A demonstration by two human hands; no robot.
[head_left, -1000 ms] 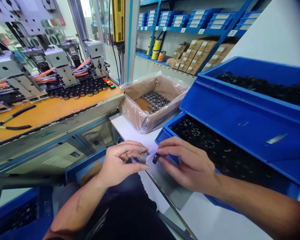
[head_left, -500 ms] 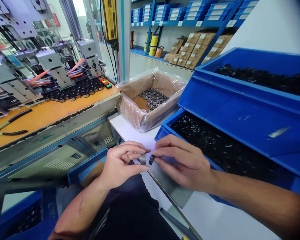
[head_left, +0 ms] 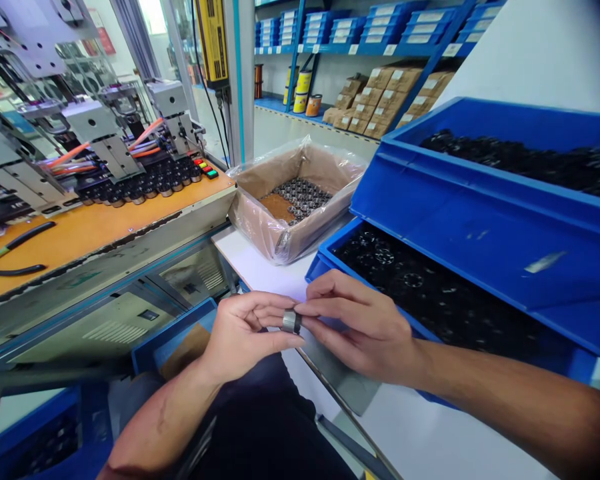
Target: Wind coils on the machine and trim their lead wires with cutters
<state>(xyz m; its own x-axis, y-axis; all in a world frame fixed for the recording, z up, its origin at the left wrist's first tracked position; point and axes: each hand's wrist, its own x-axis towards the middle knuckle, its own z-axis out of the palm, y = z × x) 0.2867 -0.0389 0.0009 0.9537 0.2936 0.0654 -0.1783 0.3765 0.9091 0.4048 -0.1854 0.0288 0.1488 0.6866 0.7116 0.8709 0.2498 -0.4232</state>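
Right now both hands meet over the person's lap, and between them sits a small metal ring (head_left: 291, 321), silvery with a dark band. The left hand (head_left: 243, 333) pinches it narrow, thumb below and forefinger above, so the ring stands on edge at the very tips of that grip. The right hand (head_left: 363, 327) comes in from the other side, its fingertips (head_left: 305, 310) touching the ring's right face; whether a second small dark piece is pressed in there I cannot tell, as the fingers cover it. The ring's axis runs roughly sideways, hand to hand, its open faces pointing one toward each palm, so it is a short, stubby thing with no real long side. Both hands are equally close, each in contact. Just beyond the right hand's knuckles lies a blue bin (head_left: 330, 257) full of black round parts (head_left: 410, 283), with a second blue bin (head_left: 480, 200) stacked above and behind it. Further out past the grip stands a plastic-lined carton (head_left: 275, 227) holding more small dark parts. Off to the left of the grip, well apart, an orange machine bed (head_left: 105, 223) carries a row of fixtures, with pliers (head_left: 15, 247) lying on it.
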